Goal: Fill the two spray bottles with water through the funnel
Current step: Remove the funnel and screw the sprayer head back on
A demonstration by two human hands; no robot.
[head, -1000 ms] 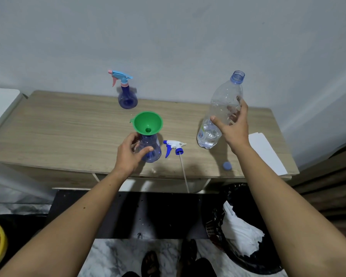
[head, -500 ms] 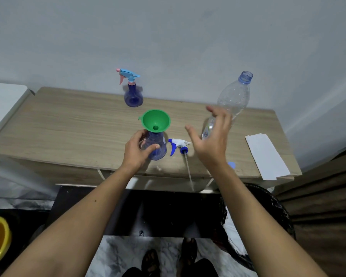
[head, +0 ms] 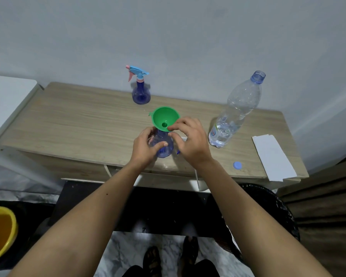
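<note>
Green funnel (head: 165, 119) sits in the near spray bottle (head: 162, 144), left hand (head: 146, 147) curled round the bottle, right hand (head: 190, 140) pinching the funnel's rim; I think lifting it out comes next, over to the far spray bottle (head: 140, 90).

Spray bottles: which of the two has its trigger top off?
The near spray bottle, gripped by the left hand, with the green funnel in its neck. The far spray bottle keeps its top.
</note>
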